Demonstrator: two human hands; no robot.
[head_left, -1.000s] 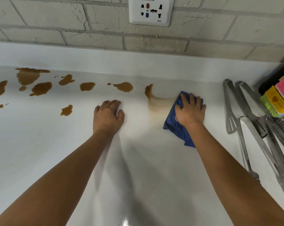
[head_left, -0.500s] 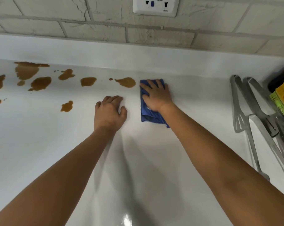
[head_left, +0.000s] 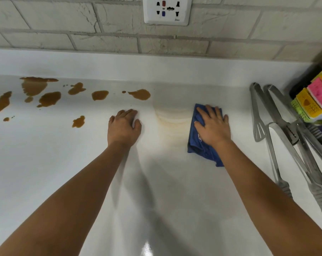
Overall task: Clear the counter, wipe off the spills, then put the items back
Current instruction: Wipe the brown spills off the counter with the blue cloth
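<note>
We press the blue cloth (head_left: pixel 202 146) flat under our open right hand (head_left: pixel 212 126); pale smear (head_left: pixel 172 121) leftward needs firm overlapping passes.

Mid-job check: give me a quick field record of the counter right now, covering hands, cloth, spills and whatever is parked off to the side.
left hand: flat on the counter, empty
right hand: pressing the blue cloth onto the counter
wiped patch: faint brown smear between the hands
brown spills: several puddles left of the hands, unwiped; nearest one just beyond the left hand
tongs: metal, lying at the right side
sponges: coloured stack at far right
wall socket: above the counter, nothing plugged in
</note>
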